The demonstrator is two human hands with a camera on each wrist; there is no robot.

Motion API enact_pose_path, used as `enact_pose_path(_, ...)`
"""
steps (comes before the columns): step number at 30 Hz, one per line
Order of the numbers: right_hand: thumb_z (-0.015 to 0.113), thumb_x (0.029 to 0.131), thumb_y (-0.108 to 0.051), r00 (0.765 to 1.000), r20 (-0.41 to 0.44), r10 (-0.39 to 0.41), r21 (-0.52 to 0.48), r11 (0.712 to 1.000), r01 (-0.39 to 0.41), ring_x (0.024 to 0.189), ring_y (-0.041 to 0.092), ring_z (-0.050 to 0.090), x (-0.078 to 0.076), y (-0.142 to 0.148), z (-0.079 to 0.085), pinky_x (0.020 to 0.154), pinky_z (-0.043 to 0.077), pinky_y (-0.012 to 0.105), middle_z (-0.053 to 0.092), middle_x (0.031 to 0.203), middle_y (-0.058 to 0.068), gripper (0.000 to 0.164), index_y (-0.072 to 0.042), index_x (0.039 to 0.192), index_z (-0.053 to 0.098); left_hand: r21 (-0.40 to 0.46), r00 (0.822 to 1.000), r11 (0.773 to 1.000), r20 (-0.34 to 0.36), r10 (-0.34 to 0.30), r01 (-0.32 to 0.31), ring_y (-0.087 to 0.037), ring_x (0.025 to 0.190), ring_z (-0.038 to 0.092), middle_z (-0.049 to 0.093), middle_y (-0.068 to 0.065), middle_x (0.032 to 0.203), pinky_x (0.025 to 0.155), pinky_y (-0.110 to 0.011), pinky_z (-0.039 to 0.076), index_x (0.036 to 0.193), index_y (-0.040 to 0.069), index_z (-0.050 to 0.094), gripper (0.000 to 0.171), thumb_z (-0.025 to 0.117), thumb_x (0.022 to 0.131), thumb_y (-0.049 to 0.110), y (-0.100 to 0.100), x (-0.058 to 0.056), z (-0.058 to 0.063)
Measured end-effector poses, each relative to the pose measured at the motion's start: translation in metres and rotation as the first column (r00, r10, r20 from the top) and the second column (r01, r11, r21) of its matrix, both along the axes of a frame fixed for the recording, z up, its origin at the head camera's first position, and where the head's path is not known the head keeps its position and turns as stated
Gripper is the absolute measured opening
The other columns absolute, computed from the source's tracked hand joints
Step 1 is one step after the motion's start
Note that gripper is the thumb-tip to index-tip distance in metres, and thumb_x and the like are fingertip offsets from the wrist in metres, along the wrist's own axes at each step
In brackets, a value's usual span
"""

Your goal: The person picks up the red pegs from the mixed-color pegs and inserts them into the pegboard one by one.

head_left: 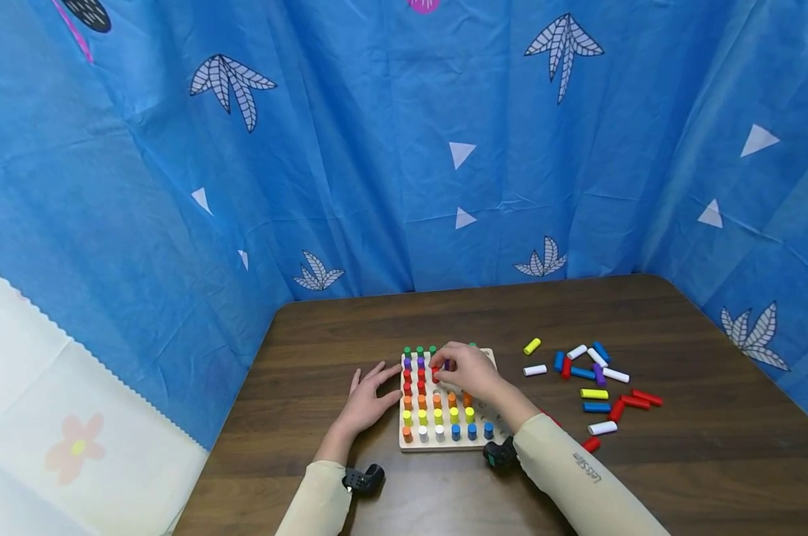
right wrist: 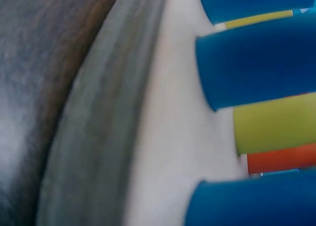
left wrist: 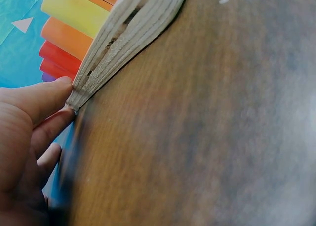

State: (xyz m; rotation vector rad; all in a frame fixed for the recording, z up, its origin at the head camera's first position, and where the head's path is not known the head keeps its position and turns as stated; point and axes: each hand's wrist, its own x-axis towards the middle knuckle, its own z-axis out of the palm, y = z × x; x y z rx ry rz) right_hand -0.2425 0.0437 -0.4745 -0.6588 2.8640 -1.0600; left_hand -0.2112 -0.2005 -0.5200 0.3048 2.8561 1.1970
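A pale wooden peg board lies on the table, with rows of coloured pegs standing in it. My right hand is over its upper part and pinches a red peg between thumb and fingers; whether that peg sits in a hole, I cannot tell. Fingers spread, my left hand rests beside the board and touches its left edge. In the left wrist view, fingertips meet the board's side. Only upright blue pegs and others near the board's edge show in the right wrist view, not the hand.
Loose pegs lie scattered to the right on the brown table, among them a yellow peg, a white peg and a red peg. A blue patterned curtain hangs behind the table. Each wrist wears a black strap device.
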Motion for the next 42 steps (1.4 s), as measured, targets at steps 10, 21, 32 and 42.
enact_pose_path(10,0.078,0.088,-0.021,1.0,-0.01,-0.008,-0.027,1.0,0.007,0.072,0.011,0.051,0.004,0.005,0.003,0.062,0.046,0.024,0.063,0.089,-0.009,0.012,-0.021,0.099,0.076,0.002,1.0,1.0,-0.001,-0.003,0.003,-0.031,0.151,0.032,0.052,-0.008,0.152,0.123,-0.065,-0.004,0.142,0.021,0.058,0.05,0.068,0.095,0.03,0.001,0.001,-0.001)
enact_pose_path(21,0.078,0.087,-0.022,0.997,-0.028,-0.073,-0.071,0.995,0.071,0.077,0.01,0.054,0.01,0.021,0.008,0.063,0.049,0.02,0.066,0.092,-0.008,0.009,-0.024,0.096,0.076,-0.006,1.0,1.0,-0.001,-0.004,0.004,-0.029,0.152,0.032,0.051,-0.007,0.152,0.124,-0.062,-0.005,0.143,0.022,0.057,0.05,0.068,0.095,0.029,0.002,0.002,-0.003)
enact_pose_path(32,0.079,0.086,-0.02,0.995,-0.071,-0.077,-0.071,0.995,0.072,0.078,0.01,0.055,0.02,0.039,0.019,0.065,0.049,0.019,0.067,0.092,-0.007,0.015,-0.018,0.101,0.077,0.004,1.0,1.0,-0.011,-0.003,0.003,-0.031,0.151,0.033,0.052,-0.009,0.151,0.124,-0.063,-0.004,0.143,0.02,0.057,0.05,0.068,0.095,0.028,0.002,0.004,-0.001)
enact_pose_path(42,0.078,0.087,-0.017,0.992,-0.106,-0.073,-0.054,0.996,0.067,0.077,0.009,0.055,0.03,0.058,0.025,0.063,0.049,0.019,0.068,0.093,-0.006,0.014,-0.02,0.1,0.076,0.001,1.0,1.0,-0.018,-0.007,0.008,-0.033,0.15,0.033,0.053,-0.01,0.15,0.123,-0.064,-0.003,0.142,0.019,0.058,0.05,0.068,0.094,0.03,0.002,0.004,0.001)
